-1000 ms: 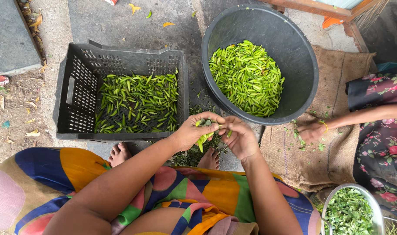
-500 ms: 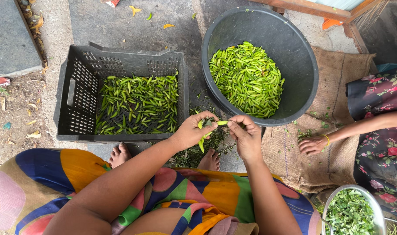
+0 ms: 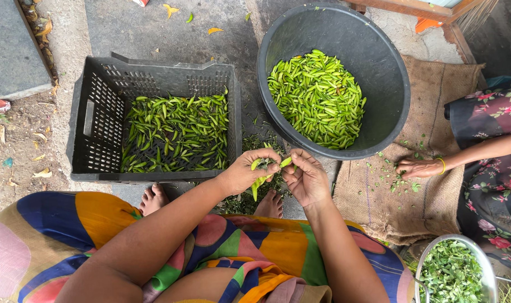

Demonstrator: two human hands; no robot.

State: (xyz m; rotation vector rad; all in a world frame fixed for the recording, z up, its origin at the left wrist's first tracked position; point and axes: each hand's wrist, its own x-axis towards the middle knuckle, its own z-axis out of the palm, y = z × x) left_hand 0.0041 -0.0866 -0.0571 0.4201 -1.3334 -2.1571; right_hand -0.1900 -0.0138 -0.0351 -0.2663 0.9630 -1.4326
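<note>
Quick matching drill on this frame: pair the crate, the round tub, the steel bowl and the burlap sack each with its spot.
1 black crate
2 round tub
3 steel bowl
4 burlap sack

a bottom right corner
b under another person's hand
c left of the person's hands
d top centre, holding the lighter green chillies

1-c, 2-d, 3-a, 4-b

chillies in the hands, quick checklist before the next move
1. Left hand grips a bunch of green chillies: ok.
2. Right hand pinches the tip of one chilli: ok.
3. Black crate within reach, room left: ok.
4. Round black tub close ahead, not full: ok.
5. Other person's hand rests on the sack, apart from both hands: ok.
6. Stem already off: cannot tell.
</note>
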